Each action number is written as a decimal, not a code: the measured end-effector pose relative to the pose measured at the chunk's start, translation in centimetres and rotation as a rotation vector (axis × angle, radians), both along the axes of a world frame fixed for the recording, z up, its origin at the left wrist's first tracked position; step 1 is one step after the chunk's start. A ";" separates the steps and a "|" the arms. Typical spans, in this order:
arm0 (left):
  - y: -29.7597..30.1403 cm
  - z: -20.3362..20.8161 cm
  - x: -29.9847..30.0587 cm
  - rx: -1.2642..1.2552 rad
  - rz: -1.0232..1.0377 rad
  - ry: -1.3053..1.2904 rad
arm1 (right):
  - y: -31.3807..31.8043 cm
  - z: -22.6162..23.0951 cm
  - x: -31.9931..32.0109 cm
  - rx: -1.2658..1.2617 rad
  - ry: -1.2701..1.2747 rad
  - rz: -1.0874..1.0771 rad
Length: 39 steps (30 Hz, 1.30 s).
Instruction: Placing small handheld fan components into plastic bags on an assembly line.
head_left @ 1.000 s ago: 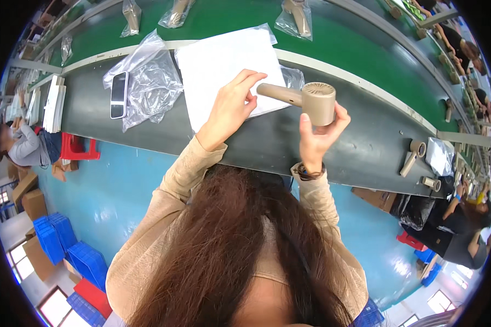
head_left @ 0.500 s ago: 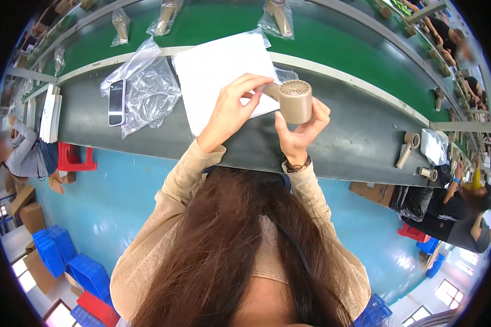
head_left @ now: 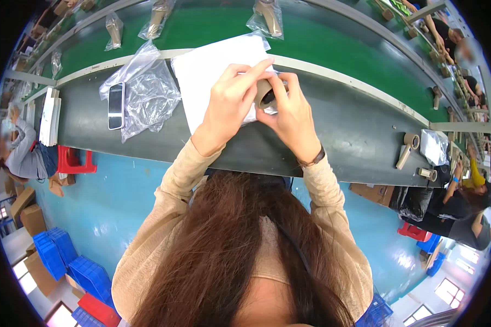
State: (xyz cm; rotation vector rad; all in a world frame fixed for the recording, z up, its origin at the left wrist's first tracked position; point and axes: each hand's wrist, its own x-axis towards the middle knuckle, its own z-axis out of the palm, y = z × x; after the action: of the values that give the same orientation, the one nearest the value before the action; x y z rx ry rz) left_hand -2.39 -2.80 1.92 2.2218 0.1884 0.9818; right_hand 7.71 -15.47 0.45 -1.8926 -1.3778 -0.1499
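Between my hands is a beige handheld fan [head_left: 262, 91] with a short cylindrical head, its dark round opening turned toward the right. My left hand [head_left: 229, 103] is closed on its left side, fingers bent over the top. On the other side, my right hand [head_left: 293, 111] grips it between thumb and fingertips. Fingers cover much of the fan, and its handle is hidden. Below it lies a stack of white sheets [head_left: 202, 76] on the dark work surface. Crumpled clear plastic bags [head_left: 147, 95] lie left of the sheets, with a phone [head_left: 116, 106] on their edge.
Beyond a pale rail, the green conveyor belt [head_left: 213, 22] carries several bagged beige fans [head_left: 270, 19]. At the right end of the work surface are a loose beige fan [head_left: 406, 150], another small beige piece [head_left: 428, 174] and a clear bag [head_left: 434, 146]. White boards [head_left: 50, 117] stand at the left end.
The fan has turned from grille-up to opening-sideways and moved left. My right hand has shifted from beneath it to its right side. Bagged fans on the belt have slid left.
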 end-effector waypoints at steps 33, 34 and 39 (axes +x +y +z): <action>-0.6 -7.7 -0.1 0.187 -0.132 0.433 | 8.2 -1.2 27.0 0.177 -0.111 -0.363; -0.6 -7.9 -0.2 0.190 -0.128 0.430 | 9.0 -2.4 28.9 0.181 -0.114 -0.361; -0.6 -8.1 -0.4 0.112 -0.099 0.438 | 12.2 -6.6 33.2 0.163 -0.025 -0.414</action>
State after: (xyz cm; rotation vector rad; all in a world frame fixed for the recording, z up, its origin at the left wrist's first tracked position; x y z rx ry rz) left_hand -2.79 -3.38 -6.22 2.5003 0.2199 0.4522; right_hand 40.92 -3.24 -6.16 -2.0176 -0.9412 -0.4758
